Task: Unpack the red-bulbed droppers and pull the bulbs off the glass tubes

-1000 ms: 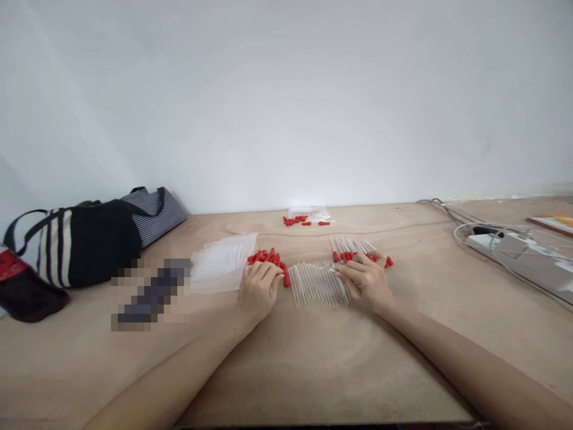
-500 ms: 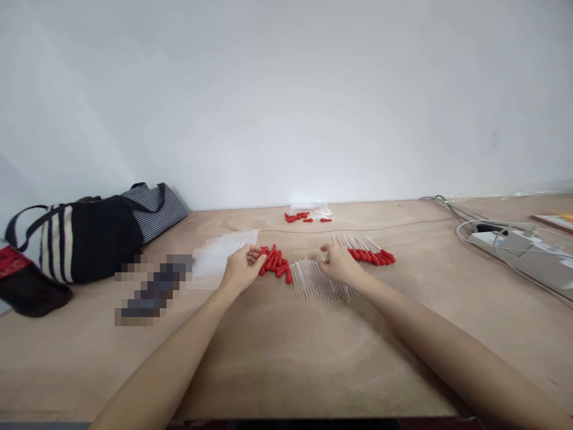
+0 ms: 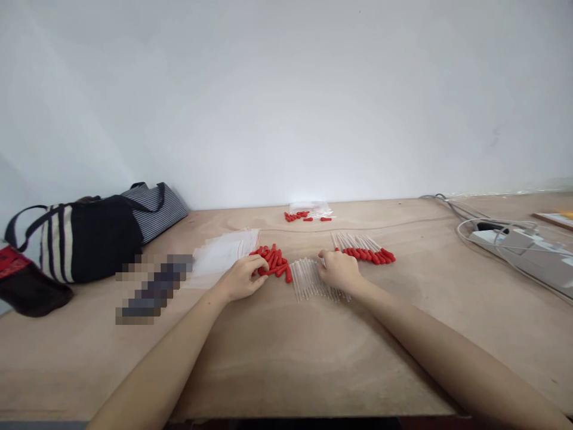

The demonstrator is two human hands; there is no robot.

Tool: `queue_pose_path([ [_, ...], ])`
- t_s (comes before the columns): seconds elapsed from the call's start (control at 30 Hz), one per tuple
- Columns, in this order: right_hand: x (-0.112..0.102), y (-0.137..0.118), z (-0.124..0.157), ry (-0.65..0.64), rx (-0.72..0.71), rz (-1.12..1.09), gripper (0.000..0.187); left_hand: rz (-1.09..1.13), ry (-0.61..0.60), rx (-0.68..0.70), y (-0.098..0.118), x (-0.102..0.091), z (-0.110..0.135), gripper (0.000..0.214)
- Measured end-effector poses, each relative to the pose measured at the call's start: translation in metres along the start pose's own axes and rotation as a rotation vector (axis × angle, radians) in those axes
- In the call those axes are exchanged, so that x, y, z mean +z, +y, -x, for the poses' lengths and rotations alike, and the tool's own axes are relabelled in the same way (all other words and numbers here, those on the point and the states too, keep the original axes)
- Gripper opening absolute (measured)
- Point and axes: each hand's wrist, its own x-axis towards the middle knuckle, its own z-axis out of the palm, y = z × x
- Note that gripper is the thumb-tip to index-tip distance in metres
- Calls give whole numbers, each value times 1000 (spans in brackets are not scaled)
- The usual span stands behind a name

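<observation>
My left hand lies palm down at the left edge of a loose pile of red rubber caps. Its fingers are curled and pinch at a cap in the pile. My right hand rests on a row of clear thin tubes, with its fingers closed at the row's far end on a tube. Just beyond the right hand lies a fan of tubes fitted with red caps. A stack of small clear zip bags lies beside the left hand.
A clear bag with a few red caps sits by the wall. Striped tote bags stand at the left, with a blurred dark object before them. A power strip and cables lie at the right on the wooden table.
Both hands lifted off the table half a second ago, then came down again. The left hand turned palm down onto the red caps and the right hand settled on the clear tubes.
</observation>
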Motion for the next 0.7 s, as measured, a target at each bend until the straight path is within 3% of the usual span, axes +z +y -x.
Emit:
queue_pose_path([
  [0.17,-4,5,-3,36,9,-41,30,-16,-5,-23,-4,0,2,1],
  [0.3,-19,32,-17,95,110,-86,32,-23,-7,-14,-3,-4,1,5],
  [0.5,-32,77,-32,110,230,-117,24,-31,106,148,28,18,-6,9],
  [0.7,-20,57,-46,33,239,-74,22,33,76,302,55,43,-11,14],
])
